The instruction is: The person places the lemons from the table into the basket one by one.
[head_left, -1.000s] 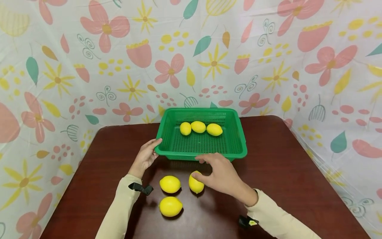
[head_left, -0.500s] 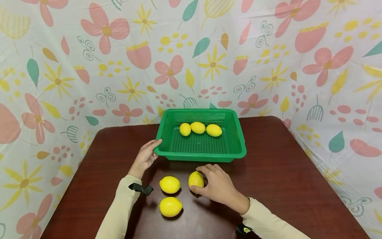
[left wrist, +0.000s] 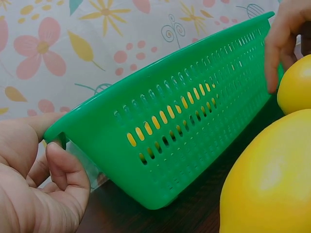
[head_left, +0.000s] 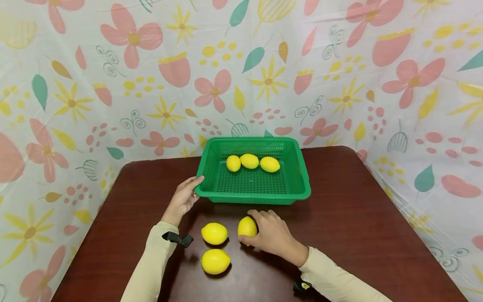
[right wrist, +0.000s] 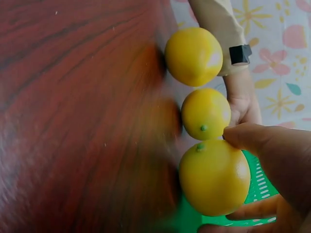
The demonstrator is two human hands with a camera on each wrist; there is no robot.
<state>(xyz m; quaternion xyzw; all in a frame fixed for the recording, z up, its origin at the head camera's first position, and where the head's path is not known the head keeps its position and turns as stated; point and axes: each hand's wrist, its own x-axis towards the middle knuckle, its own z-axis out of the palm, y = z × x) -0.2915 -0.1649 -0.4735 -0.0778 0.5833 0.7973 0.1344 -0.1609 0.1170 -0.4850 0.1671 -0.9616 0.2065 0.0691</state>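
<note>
My left hand [head_left: 183,200] grips the near left corner of a green plastic basket [head_left: 250,196]. In the left wrist view, thumb and curled fingers pinch the basket's rim [left wrist: 73,119]. Three lemons sit inside the basket, among them a lemon [head_left: 269,164] on the right. In front of the basket, my right hand [head_left: 272,235] holds a lemon [head_left: 246,226] that rests on the table, thumb on the near side and fingers on the far side. To its left lie two more lemons, an upper lemon [head_left: 214,233] and a lower lemon [head_left: 215,261].
The dark reddish-brown table [head_left: 358,218] extends to both sides of the basket. Behind and beside it hangs a flower-printed sheet [head_left: 241,84]. A black strap [head_left: 177,238] sits on the left sleeve and another black strap [head_left: 302,286] on the right.
My right hand has come down from near the basket's front rim and closed around the right-hand lemon. The left hand and the basket have stayed in place.
</note>
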